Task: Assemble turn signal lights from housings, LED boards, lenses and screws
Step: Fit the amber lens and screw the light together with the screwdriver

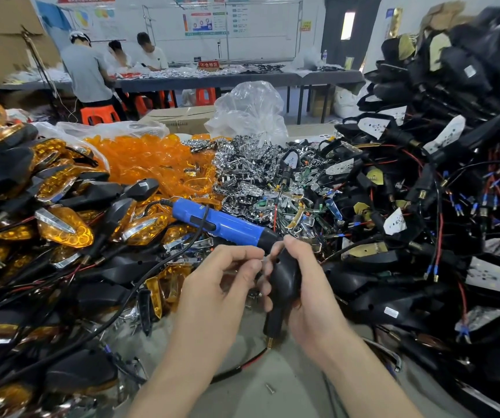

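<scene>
Landmark: the blue screwdriver, lying across the heap with its dark nose toward the hands.
Task's thing: a black housing, just in front of the screwdriver's nose, held up off the bench with its stem pointing down.
Right hand: fingers and thumb wrapped round the housing's body, a firm full grip.
Left hand: thumb and forefinger tips pinched together at the housing's upper edge on a small piece. It is probably a screw, but too small to be sure.
Handling: the housing looks like light, rigid, smooth plastic, so it could slip and twist under a driver's push. It seems best gripped round the fat body, as it is now. The thin stem, its brass end and the trailing wires look less fit to bear load.
Screw handling: a piece that tiny would be easily dropped. One loose screw lies on the bench, well in front of the screwdriver.
Clear bag: behind the screwdriver, open and full of orange lenses.
Crumpled bag: further behind, contents not visible.
Cardboard box: beside that bag, closed.
Loose heaps: chrome reflectors behind the screwdriver's nose, wired black housings right of it, and lensed lights left of it.
</scene>
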### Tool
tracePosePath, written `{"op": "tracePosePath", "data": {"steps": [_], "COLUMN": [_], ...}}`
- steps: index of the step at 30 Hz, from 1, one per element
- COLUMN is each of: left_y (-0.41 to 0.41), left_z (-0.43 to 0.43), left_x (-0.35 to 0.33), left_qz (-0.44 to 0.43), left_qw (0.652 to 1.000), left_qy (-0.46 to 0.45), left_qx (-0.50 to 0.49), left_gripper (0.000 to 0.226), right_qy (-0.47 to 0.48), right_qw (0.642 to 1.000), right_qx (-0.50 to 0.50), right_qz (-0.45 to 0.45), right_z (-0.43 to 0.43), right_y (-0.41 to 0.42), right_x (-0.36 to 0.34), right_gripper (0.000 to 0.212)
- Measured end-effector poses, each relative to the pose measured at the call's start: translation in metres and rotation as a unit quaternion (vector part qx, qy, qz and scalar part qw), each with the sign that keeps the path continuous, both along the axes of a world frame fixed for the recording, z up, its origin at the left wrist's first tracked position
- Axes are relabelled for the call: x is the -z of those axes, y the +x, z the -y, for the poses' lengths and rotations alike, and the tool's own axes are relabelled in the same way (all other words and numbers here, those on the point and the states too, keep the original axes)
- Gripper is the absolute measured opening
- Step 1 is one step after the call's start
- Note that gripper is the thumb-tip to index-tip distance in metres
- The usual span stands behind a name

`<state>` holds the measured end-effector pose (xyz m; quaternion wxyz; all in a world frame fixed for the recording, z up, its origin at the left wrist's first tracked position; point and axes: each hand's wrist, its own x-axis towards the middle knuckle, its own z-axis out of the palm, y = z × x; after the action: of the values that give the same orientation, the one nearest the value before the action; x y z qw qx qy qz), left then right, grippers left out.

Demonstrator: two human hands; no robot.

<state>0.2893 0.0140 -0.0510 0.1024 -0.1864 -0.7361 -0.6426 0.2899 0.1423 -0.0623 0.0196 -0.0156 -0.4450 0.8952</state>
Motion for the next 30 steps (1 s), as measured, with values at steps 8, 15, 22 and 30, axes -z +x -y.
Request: {"op": "tracePosePath", "data": {"steps": [8, 15, 22, 30], "left_y": [0.001, 0.002, 0.009, 0.012], "left_z": [-0.005, -0.005, -0.009, -0.01], "left_x": [0.002, 0.002, 0.005, 0.002], "left_qz": [0.001, -0.043, -0.2, -0.006], "left_qw": [0.999, 0.997, 0.957, 0.998], "left_qy": [0.011, -0.029, -0.165, -0.013], "left_qx": [-0.032, -0.058, -0.128, -0.06], "left_gripper": [0.039, 0.04, 0.029, 0.037], "right_qy": [0.04, 0.073, 0.073, -0.23], "right_qw": [0.998, 0.995, 0.994, 0.97], "right_qx": [0.058, 0.06, 0.085, 0.03], "right_qz": [-0.007, -0.019, -0.003, 0.07], "right_z": [0.011, 0.013, 0.012, -0.001], "right_y": [-0.003, -0.001, -0.001, -0.005], "right_x": [0.008, 0.011, 0.011, 0.004], "right_gripper": [0.028, 0.032, 0.019, 0.025]}}
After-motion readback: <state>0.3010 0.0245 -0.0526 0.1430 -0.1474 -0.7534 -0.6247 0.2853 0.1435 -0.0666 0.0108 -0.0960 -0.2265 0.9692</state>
